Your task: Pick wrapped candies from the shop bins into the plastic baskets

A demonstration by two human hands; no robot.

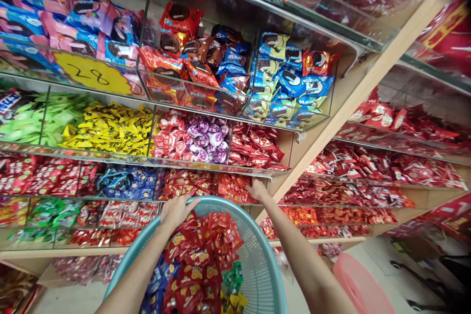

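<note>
A round teal plastic basket (274, 274) is in front of me, holding red packets with orange-slice pictures (195, 274), blue packets (158, 279), green packets (233, 278) and yellow packets (235, 301). My left hand (176, 212) is closed over the basket's far rim. Beyond the rim, my right hand (258, 190) reaches to a low shelf compartment of small red-orange packets (233, 187). It touches the right end of that compartment. Its fingertips are too small and partly hidden among the packets to show a grip.
Tilted clear-fronted shelves of wrapped sweets span the view, with yellow sweets (110, 127), purple-and-white sweets (208, 137) and a yellow "28" sign (91, 73). A wooden upright (353, 78) stands right of my right hand. A pink plastic tub (360, 282) is at lower right.
</note>
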